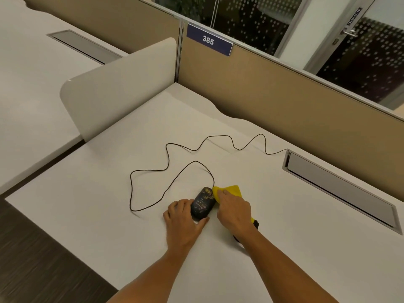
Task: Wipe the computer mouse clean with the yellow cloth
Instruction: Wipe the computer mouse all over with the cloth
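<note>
One mouse [202,204], dark with pale yellowish specks on its top, lies on the white desk [109,204] near the middle, slightly toward the near edge. One black cable [150,170] leaves its far end, loops left, then winds right toward a grey slot cover [341,189] set in the desk. One yellow cloth [229,190] touches the mouse's far right side. Right hand [235,212]: fingers curled over the cloth, pressing it against the mouse. A dark object shows partly below that wrist; cannot tell what. Left hand [185,218]: partly open, fingers along the mouse's left side, thumb at its near end, bracing it. One blue sign [208,40] reading 385 on the far partition. A second slot cover [84,45] sits in the far-left desk.
</note>
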### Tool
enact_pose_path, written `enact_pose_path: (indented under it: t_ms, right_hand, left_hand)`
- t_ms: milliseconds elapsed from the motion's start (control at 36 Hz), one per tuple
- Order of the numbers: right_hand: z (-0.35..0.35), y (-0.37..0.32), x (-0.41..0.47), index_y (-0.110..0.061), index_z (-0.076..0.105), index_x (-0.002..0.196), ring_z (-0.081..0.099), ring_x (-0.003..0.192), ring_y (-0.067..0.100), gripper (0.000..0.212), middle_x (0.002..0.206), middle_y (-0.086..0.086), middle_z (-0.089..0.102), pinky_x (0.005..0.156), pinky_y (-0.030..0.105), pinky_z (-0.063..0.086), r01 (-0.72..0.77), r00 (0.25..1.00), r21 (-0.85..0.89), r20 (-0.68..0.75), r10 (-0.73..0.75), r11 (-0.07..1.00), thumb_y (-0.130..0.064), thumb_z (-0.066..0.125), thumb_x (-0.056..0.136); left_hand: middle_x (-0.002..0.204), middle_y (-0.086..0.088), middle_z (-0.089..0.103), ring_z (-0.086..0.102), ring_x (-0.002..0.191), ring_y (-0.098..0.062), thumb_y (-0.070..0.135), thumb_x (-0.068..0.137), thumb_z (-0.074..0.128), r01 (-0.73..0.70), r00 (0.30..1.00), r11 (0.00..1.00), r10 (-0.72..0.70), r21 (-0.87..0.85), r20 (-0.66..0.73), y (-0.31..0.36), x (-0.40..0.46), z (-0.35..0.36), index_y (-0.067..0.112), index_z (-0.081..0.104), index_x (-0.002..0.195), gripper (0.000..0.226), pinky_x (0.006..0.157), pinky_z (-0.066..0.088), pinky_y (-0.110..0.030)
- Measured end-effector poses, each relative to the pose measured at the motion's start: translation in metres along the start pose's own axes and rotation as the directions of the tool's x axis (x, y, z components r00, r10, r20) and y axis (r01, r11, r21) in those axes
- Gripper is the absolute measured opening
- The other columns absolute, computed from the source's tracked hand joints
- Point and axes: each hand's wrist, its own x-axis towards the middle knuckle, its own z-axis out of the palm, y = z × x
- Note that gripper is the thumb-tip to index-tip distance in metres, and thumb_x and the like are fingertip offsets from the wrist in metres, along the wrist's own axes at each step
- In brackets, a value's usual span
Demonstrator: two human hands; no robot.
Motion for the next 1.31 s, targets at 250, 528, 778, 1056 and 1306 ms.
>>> enact_pose_path:
  t_ms: [250, 528, 778, 1056, 1306]
  right_hand:
    - [-0.003, 0.001, -0.003, -0.024, 0.044, 0.138, 0.057, 0.113, 0.026, 0.045, 0.136, -0.002, 0.054, 0.085, 0.039, 0.048, 0.030, 0.999, -0.027, 0.041, -0.029, 0.999, -0.017, 0.044, 0.093]
    - [-0.010, 0.000, -0.010, -0.026, 0.046, 0.137, 0.053, 0.117, 0.026, 0.047, 0.132, -0.003, 0.056, 0.086, 0.038, 0.048, 0.051, 0.998, 0.005, 0.044, -0.051, 0.999, -0.012, 0.045, 0.092]
    - [-0.011, -0.003, -0.024, -0.030, 0.049, 0.132, 0.058, 0.105, 0.026, 0.047, 0.123, -0.004, 0.058, 0.079, 0.040, 0.052, 0.120, 0.992, 0.041, 0.017, -0.121, 0.992, -0.011, 0.048, 0.089]
    - [-0.015, -0.008, -0.035, -0.033, 0.050, 0.129, 0.056, 0.101, 0.027, 0.047, 0.114, -0.004, 0.059, 0.072, 0.036, 0.047, 0.207, 0.978, 0.002, -0.004, -0.207, 0.978, -0.010, 0.046, 0.089]
    - [-0.017, -0.017, -0.048, -0.035, 0.055, 0.119, 0.057, 0.095, 0.027, 0.039, 0.105, -0.003, 0.059, 0.067, 0.034, 0.044, 0.230, 0.973, 0.006, 0.014, -0.230, 0.973, -0.012, 0.048, 0.088]
  left_hand:
    - [0.115, 0.009, 0.057, 0.043, 0.112, -0.019, 0.072, 0.065, 0.064, 0.000, 1.000, 1.000, 0.000, 0.004, 0.011, -0.002, 0.000, 0.000, 0.028, 0.056, 0.117, 0.068, 0.090, 0.039, -0.038]
    - [0.115, 0.008, 0.059, 0.045, 0.113, -0.020, 0.073, 0.065, 0.064, -0.004, 1.000, 1.000, 0.004, 0.001, 0.010, -0.002, 0.001, 0.001, 0.027, 0.058, 0.117, 0.070, 0.090, 0.040, -0.039]
    - [0.115, 0.007, 0.059, 0.046, 0.112, -0.021, 0.071, 0.064, 0.068, -0.007, 1.000, 1.000, 0.007, 0.005, -0.002, -0.002, 0.001, 0.001, 0.026, 0.058, 0.116, 0.070, 0.088, 0.040, -0.039]
    - [0.114, 0.007, 0.060, 0.046, 0.113, -0.020, 0.066, 0.067, 0.070, -0.002, 1.000, 1.000, 0.002, -0.006, -0.003, -0.003, 0.000, 0.003, 0.027, 0.058, 0.116, 0.065, 0.090, 0.040, -0.039]
    - [0.113, 0.009, 0.059, 0.046, 0.113, -0.019, 0.056, 0.066, 0.070, 0.015, 1.000, 1.000, -0.015, -0.013, 0.008, -0.002, 0.000, 0.002, 0.028, 0.057, 0.114, 0.057, 0.091, 0.037, -0.038]
